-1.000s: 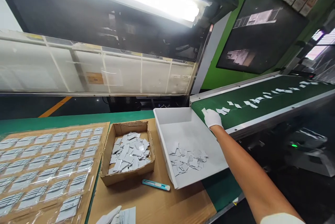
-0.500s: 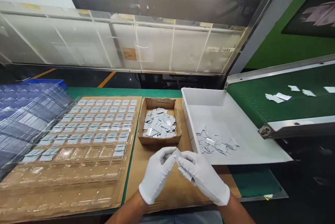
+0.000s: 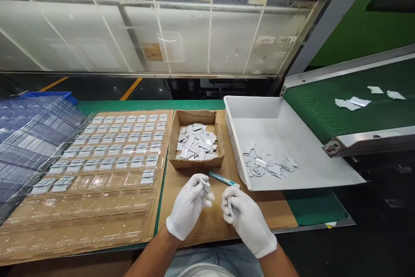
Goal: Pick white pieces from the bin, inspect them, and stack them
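Both my hands wear white gloves and hover over the cardboard sheet [image 3: 194, 234] near the bench's front edge. My left hand [image 3: 189, 205] pinches a small grey plastic part [image 3: 205, 185] between thumb and fingers. My right hand [image 3: 246, 221] grips another small grey part [image 3: 230, 208]. The two hands sit a little apart. A blue utility knife [image 3: 222, 178] lies just beyond them. Behind it, a small cardboard box [image 3: 196, 163] holds several grey parts.
A clear blister tray [image 3: 97, 208] at the left is partly filled with grey parts. A white bin [image 3: 308, 173] with several parts sits under the end of a green conveyor belt [image 3: 317, 113] carrying more pieces. Stacked clear trays [image 3: 26, 138] lie at far left.
One second ago my right hand reached to the conveyor's end. Half a second ago both hands met over one piece. Now they have drawn apart, each with a part.
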